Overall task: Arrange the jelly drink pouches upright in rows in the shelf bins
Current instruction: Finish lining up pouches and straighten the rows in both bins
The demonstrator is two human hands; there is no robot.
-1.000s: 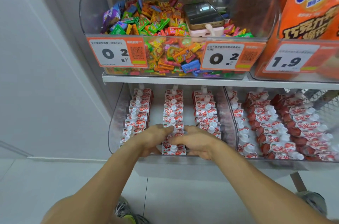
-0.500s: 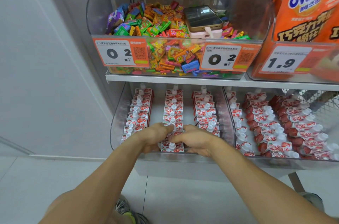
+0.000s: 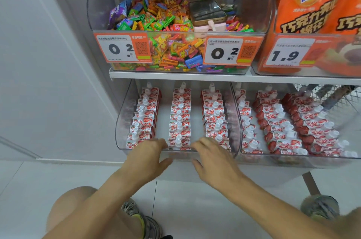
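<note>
Three upright rows of pouches (image 3: 179, 121) are seen in the lower left bin (image 3: 121, 137). Both the left hand (image 3: 150, 152) and the right hand (image 3: 213, 155) are held open, empty, at its front rim. The middle row's front pouch is best squared gently, without toppling neighbours.

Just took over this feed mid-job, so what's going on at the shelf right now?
A person is tidying jelly drink pouches in the lower left bin. Three upright rows stand there; the middle row sits between both hands. The left hand and right hand hover open at the bin's front edge, holding nothing. The right bin also holds rows.
</note>
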